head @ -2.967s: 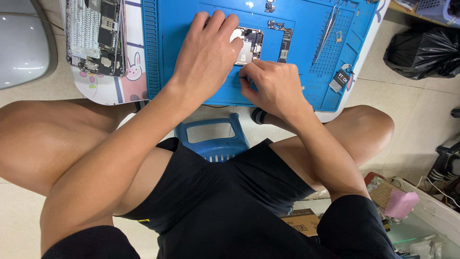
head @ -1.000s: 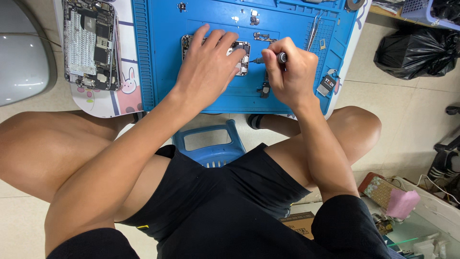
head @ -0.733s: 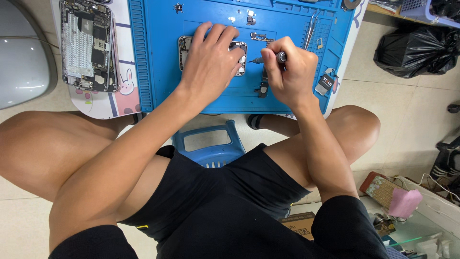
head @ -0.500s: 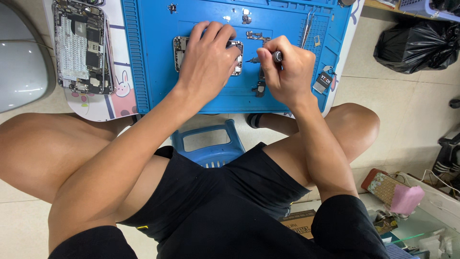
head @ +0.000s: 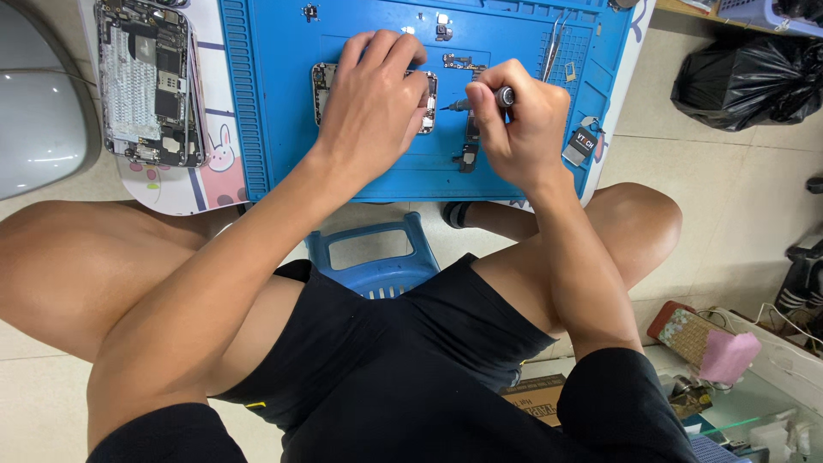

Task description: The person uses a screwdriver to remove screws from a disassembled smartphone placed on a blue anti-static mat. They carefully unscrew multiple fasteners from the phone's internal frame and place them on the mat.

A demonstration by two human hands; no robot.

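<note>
My left hand (head: 373, 99) lies flat over an opened phone (head: 322, 86) on the blue work mat (head: 274, 129), pressing it down; most of the phone is hidden under the palm. My right hand (head: 519, 129) grips a small screwdriver (head: 484, 99) whose tip points left at the phone's right edge. Small loose phone parts (head: 467, 154) lie on the mat just below the right hand's fingers.
A second opened phone (head: 147, 81) lies left of the mat on a white low table. Tweezers (head: 555, 47) rest at the mat's upper right. A blue plastic stool (head: 373, 253) is between my knees. A black rubbish bag (head: 746, 77) sits at right, a grey bin (head: 39, 111) at left.
The right hand picked up the screwdriver and brought its tip to the phone. The left hand stayed pressed on the phone. The view has drifted slightly.
</note>
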